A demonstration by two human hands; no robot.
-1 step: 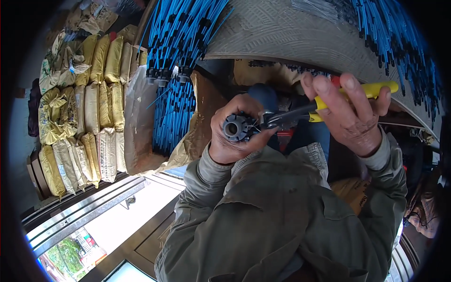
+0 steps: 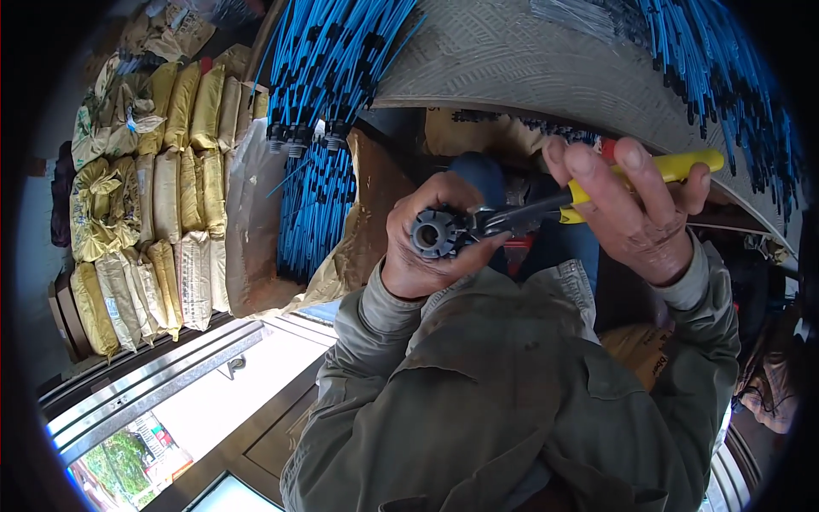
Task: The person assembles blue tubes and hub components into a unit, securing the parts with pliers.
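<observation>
My left hand is wrapped round a black, ring-shaped part with a hollow centre and a notched rim. Its open end points up toward me. Long-nosed pliers with yellow handles are in my right hand, fingers laid along the grips. The dark jaws of the pliers reach the right side of the black part, beside my left thumb. Whether they pinch anything there is too small to tell.
Bundles of blue rods with black ends lie at the upper left, with more at the upper right. A patterned grey table curves across the far side. Stacked yellow and tan packets stand at left, above a window.
The black part has turned and shifted slightly to the right in my left hand. The pliers' jaws have moved a little with it, and my right fingers have shifted slightly left.
</observation>
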